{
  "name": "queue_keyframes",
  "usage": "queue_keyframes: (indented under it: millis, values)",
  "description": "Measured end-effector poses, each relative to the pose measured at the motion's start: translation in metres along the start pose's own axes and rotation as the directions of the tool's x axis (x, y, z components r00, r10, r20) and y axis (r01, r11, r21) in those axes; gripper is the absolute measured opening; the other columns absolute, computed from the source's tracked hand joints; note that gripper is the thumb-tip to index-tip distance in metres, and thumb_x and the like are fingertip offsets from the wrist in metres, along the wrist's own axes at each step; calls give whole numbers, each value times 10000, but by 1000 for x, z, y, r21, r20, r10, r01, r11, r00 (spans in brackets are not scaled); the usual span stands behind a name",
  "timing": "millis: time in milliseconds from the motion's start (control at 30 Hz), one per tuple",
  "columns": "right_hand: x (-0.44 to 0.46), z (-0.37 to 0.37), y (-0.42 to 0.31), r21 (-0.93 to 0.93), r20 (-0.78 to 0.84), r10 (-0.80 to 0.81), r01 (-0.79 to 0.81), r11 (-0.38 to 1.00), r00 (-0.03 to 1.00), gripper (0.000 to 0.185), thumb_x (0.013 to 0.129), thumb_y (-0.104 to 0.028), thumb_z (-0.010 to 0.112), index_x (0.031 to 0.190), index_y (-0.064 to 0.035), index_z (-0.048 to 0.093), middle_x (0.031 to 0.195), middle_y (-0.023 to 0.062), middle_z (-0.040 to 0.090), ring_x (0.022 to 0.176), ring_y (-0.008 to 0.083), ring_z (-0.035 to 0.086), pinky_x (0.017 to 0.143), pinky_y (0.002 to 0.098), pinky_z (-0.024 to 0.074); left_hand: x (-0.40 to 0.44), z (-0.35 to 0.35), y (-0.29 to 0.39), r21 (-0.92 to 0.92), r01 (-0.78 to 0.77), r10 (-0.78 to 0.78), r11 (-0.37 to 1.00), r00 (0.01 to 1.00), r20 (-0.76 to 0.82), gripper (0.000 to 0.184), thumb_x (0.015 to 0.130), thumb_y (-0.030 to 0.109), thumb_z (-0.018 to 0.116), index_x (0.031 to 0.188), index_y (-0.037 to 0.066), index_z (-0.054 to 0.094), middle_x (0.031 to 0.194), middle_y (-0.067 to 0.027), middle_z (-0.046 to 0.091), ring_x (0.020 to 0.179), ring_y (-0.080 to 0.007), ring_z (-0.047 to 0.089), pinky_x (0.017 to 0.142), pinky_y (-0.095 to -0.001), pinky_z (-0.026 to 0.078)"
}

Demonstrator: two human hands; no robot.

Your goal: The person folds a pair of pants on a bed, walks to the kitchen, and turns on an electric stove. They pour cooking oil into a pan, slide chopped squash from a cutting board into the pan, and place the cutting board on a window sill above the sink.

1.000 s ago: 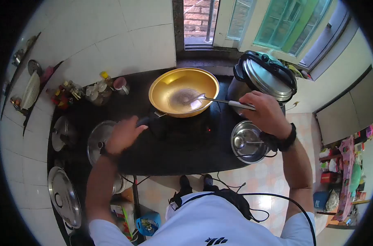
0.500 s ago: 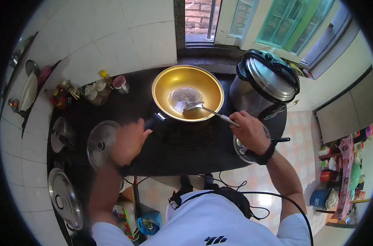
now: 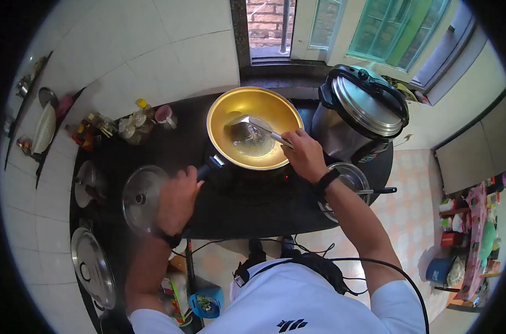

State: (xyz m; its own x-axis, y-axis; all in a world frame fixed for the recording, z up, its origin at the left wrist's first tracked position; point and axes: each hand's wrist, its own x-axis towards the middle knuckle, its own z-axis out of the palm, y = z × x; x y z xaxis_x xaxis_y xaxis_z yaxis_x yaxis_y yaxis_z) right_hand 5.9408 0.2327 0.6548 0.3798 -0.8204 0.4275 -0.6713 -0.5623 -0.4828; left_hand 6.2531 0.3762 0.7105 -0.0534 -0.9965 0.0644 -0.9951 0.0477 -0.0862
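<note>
A gold-coloured wok [image 3: 225,106] sits on the black counter, with shallow clear liquid pooled in its bottom. My right hand [image 3: 304,153] is closed around the handle of a metal spatula [image 3: 272,134]. The spatula's broad head is inside the wok, over the left part of the liquid. My left hand [image 3: 178,199] is at the end of the wok's black handle [image 3: 209,166], its fingers and thumb closed about the tip. Below that hand lies a glass lid [image 3: 135,192], partly covered by it.
A large pressure cooker [image 3: 342,125] stands right of the wok. Near my right wrist is a metal bowl [image 3: 356,173] with a black-handled utensil [image 3: 382,191] across it. More lids [image 3: 91,267] lie at left. Jars [image 3: 133,127] and a pink mug [image 3: 165,117] line the wall.
My right hand has moved left and upward, carrying the spatula's head from the middle of the wok toward its left side. My left hand stays by the wok handle, shifted slightly.
</note>
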Motion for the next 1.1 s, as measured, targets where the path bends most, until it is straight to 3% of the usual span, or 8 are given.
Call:
queue_keyframes:
  millis: [133, 233, 433, 733, 1100]
  values:
    - [6, 2, 16, 17, 0, -12, 12, 1000, 1000, 160, 877, -143, 674, 1023, -99, 628, 969, 142, 637, 841, 399, 662, 720, 512, 532, -2, -3, 1, 42, -10, 11, 999, 999, -34, 321, 972, 357, 650, 1089, 78, 542, 882, -127, 642, 756, -342, 701, 609, -458, 558]
    - [-6, -30, 30, -44, 90, 27, -23, 999, 996, 150, 876, -144, 681, 1010, -111, 622, 960, 127, 624, 869, 395, 653, 724, 513, 515, -2, -1, -1, 35, -4, 6, 999, 999, -33, 324, 971, 359, 650, 1095, 79, 543, 888, -123, 642, 753, -339, 698, 612, -457, 555]
    - [-43, -72, 44, -39, 82, 33, -30, 999, 996, 175, 871, -139, 712, 1031, -105, 650, 934, 123, 615, 840, 382, 654, 705, 484, 518, -2, 11, -8, 22, -5, 5, 1000, 1000, -26, 320, 960, 350, 667, 1081, 80, 546, 877, -130, 640, 754, -345, 691, 616, -453, 548]
    - [-61, -105, 22, -16, 148, -8, 10, 1000, 989, 194, 861, -122, 726, 1041, -100, 657, 937, 126, 620, 834, 377, 657, 702, 471, 527, -8, 15, -4, 19, 15, -14, 1000, 999, -35, 316, 949, 350, 682, 1044, 81, 548, 856, -130, 640, 759, -345, 694, 618, -448, 550]
    - [-26, -15, 28, 1, 1, 65, -65, 998, 998, 174, 894, -139, 663, 1050, -95, 599, 962, 151, 614, 861, 406, 644, 727, 513, 519, -18, 8, 14, -29, 50, -50, 998, 999, 14, 298, 955, 310, 679, 1089, 76, 552, 888, -133, 648, 745, -350, 691, 625, -464, 549]
